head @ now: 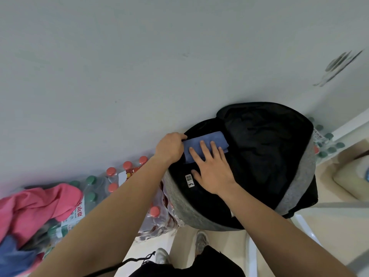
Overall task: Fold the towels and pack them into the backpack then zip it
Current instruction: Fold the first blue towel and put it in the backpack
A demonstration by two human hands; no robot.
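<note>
A black and grey backpack (263, 156) lies open against the white wall, its black lining exposed. A folded blue towel (207, 139) sits at the left end of the opening. My left hand (169, 146) grips the towel's left edge at the backpack's rim. My right hand (211, 170) lies flat on the towel, fingers spread, pressing it down. A pink towel (34, 206) lies crumpled at the far left on packs of bottles, with a blue towel (14, 254) below it.
Shrink-wrapped packs of water bottles (117, 180) with red and green caps stand under the backpack and the towels. More bottles (327, 142) sit at the right by the wall. My shoes (201, 240) show on the pale floor below.
</note>
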